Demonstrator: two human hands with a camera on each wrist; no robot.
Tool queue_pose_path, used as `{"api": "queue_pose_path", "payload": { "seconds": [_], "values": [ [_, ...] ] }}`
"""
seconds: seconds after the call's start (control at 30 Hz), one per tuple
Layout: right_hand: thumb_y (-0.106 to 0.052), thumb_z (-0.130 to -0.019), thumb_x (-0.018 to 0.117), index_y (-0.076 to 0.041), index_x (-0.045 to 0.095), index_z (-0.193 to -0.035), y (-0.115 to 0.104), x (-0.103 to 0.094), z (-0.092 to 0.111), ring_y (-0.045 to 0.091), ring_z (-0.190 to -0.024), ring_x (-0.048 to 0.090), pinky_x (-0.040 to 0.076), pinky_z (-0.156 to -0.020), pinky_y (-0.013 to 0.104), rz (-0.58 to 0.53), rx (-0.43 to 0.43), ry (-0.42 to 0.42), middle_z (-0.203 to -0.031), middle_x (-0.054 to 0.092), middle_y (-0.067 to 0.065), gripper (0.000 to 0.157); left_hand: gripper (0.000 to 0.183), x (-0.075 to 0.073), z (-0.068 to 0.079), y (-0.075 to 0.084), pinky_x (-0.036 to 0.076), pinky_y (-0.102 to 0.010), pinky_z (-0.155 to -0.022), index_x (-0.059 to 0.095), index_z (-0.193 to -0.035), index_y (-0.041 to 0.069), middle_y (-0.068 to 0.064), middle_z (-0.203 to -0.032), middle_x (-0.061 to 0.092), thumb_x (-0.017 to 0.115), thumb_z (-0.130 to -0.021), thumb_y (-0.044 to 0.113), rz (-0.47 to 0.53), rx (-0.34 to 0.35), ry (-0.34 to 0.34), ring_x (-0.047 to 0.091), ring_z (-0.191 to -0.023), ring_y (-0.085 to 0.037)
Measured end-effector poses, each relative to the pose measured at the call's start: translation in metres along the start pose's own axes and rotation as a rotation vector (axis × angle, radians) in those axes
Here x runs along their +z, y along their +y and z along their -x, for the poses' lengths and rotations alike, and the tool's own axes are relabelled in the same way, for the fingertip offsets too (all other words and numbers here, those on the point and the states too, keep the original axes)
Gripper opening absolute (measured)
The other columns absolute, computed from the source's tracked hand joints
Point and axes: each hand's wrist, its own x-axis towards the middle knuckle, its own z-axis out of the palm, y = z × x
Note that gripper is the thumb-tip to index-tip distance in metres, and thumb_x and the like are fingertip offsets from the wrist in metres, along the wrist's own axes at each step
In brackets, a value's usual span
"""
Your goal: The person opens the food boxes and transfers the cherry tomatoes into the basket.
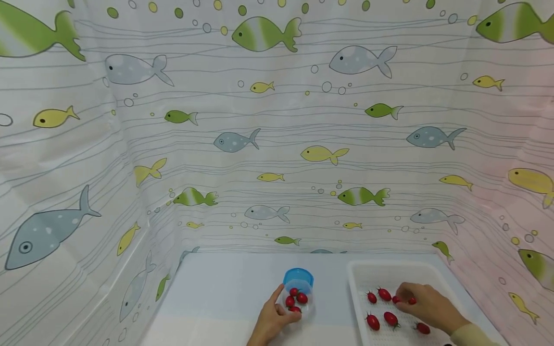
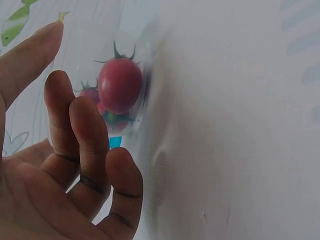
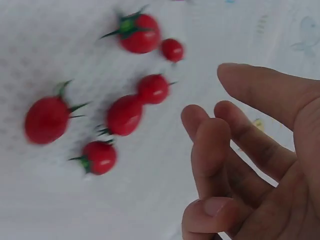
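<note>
fish-printed curtain (image 1: 322,115) walls in the table (image 1: 216,288) at back, left and right; we read access as from above or from the near side. between clear container (image 1: 309,308) and white tray (image 1: 389,264) we note a gap, with the tray's raised rim bounding it on the right. left hand (image 1: 272,318) hems the container's left and near sides, blue piece (image 1: 297,275) its far side; its right flank is free. inside the tray we see tomatoes (image 1: 391,318) with lanes between; right hand (image 1: 426,305) blocks overhead passage there.
</note>
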Motion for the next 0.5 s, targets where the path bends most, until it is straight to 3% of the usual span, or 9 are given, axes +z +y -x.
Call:
{"api": "queue_pose_path", "payload": {
  "seconds": [0.2, 0.3, 0.5],
  "values": [
    [-0.032, -0.089, 0.078, -0.023, 0.070, -0.102, -0.045, -0.005, -0.005, 0.003, -0.067, 0.056, 0.048, -0.060, 0.026, -0.049, -0.166, 0.075, -0.095, 0.070, -0.012, 0.018, 0.102, -0.001, -0.001, 0.001, 0.042, -0.028, -0.056, 0.032, -0.157, 0.003, 0.001, -0.065, 0.053, 0.090, -0.077, 0.029, -0.002, -0.009, 0.008, 0.051, -0.063, -0.014],
    [-0.032, -0.093, 0.075, -0.022, 0.070, -0.105, -0.066, -0.003, -0.013, 0.001, -0.064, 0.055, 0.046, -0.057, 0.025, -0.086, -0.253, 0.081, -0.097, 0.069, -0.012, 0.016, 0.102, -0.001, -0.001, 0.001, 0.042, -0.027, -0.056, 0.032, -0.157, 0.004, 0.001, -0.065, 0.053, 0.090, -0.077, 0.029, -0.006, -0.012, 0.013, 0.051, -0.062, -0.014],
    [-0.028, -0.094, 0.074, -0.022, 0.071, -0.109, -0.100, 0.007, -0.028, 0.003, -0.062, 0.055, 0.047, -0.054, 0.026, -0.132, -0.331, 0.060, -0.102, 0.070, -0.007, 0.016, 0.102, 0.000, -0.001, -0.001, 0.042, -0.027, -0.057, 0.032, -0.157, 0.004, 0.001, -0.066, 0.053, 0.090, -0.077, 0.030, -0.004, -0.017, 0.012, 0.052, -0.063, -0.014]
  ]
}}
